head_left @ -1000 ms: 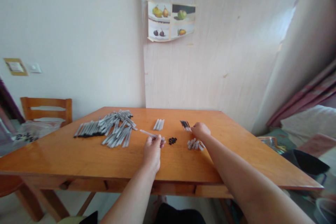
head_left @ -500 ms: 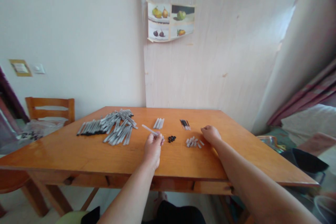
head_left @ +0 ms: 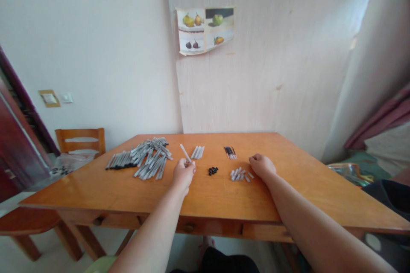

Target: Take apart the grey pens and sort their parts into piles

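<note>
My left hand [head_left: 185, 175] is closed on a clear plastic pen barrel [head_left: 185, 152], which points up and away, tilted left. It hovers over the middle of the table. My right hand [head_left: 262, 165] rests on the wood at the right, fingers curled in, and nothing shows in it. Just left of that hand lie several short clear pen caps [head_left: 239, 174]. Small black pen parts [head_left: 213, 171] sit in a cluster between my hands. Behind are a row of empty clear barrels [head_left: 197, 152] and several dark ink refills [head_left: 229, 152].
A large pile of pens [head_left: 150, 155] with grey-white barrels and black ends covers the left of the wooden table [head_left: 205, 204]. A wooden chair [head_left: 80, 139] stands beyond the left edge. Fruit pictures [head_left: 205, 30] hang on the wall behind.
The barrel in my left hand has turned from lying low toward the left to pointing more upward. My right hand stays beside the caps. The camera view has shifted slightly.
</note>
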A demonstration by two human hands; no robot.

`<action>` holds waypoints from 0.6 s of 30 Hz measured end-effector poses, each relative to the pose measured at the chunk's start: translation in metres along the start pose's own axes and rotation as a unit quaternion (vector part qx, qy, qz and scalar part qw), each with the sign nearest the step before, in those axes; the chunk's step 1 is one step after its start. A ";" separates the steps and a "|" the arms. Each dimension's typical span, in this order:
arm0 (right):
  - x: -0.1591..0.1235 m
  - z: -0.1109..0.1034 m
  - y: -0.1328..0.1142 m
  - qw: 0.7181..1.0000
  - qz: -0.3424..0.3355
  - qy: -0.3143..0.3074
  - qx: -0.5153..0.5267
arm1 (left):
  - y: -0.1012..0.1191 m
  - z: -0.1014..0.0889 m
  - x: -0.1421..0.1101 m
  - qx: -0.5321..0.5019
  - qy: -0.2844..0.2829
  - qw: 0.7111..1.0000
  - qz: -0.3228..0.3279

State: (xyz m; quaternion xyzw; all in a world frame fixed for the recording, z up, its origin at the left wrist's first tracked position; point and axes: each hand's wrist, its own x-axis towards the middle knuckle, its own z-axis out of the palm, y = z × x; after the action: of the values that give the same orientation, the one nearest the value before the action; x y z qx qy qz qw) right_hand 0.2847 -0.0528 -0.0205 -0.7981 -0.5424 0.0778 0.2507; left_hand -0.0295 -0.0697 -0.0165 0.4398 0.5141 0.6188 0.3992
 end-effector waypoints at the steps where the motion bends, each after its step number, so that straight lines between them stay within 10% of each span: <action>1: 0.000 0.000 0.000 1.000 0.001 -0.003 -0.001 | 0.000 -0.004 0.008 0.026 0.003 1.000 0.002; 9: 0.004 0.003 0.001 1.000 -0.008 -0.015 -0.007 | -0.005 -0.021 0.066 0.137 0.067 0.987 0.057; 18: 0.004 0.002 -0.001 1.000 0.001 -0.026 -0.009 | -0.003 -0.012 0.091 0.282 0.017 0.958 0.049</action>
State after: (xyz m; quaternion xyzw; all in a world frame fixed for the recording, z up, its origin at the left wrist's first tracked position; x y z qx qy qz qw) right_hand 0.2847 -0.0482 -0.0208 -0.7988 -0.5483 0.0940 0.2290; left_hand -0.0672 0.0135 -0.0085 0.5486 0.6521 0.4751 0.2193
